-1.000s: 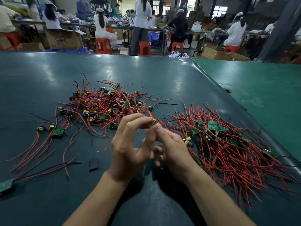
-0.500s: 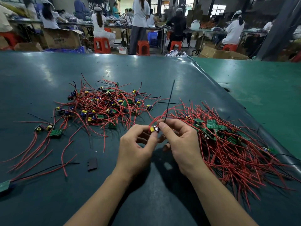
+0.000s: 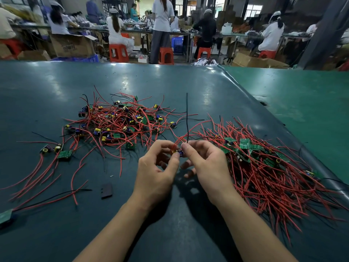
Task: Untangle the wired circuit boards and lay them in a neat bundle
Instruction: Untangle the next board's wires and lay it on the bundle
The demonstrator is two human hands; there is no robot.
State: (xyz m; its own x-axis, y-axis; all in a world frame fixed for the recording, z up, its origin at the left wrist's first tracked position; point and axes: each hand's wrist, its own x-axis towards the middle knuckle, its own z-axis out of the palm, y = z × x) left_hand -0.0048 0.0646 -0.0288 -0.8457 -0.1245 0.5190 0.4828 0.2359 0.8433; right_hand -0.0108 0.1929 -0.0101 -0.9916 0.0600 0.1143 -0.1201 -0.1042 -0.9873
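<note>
We pinch one small board (image 3: 177, 152) between our left hand (image 3: 156, 173) and right hand (image 3: 205, 167). Its black wire (image 3: 187, 118) points straight up. The neat bundle (image 3: 264, 167) lies just beside our right hand.

Tangled pile of boards (image 3: 120, 123) lies on surface (image 3: 47, 87), left of centre. Combed bundle (image 3: 264, 167) lies right. Both hands (image 3: 156, 173) (image 3: 205, 167) sit between, nearer the camera. Stray boards (image 3: 64, 154) lie far left.
</note>
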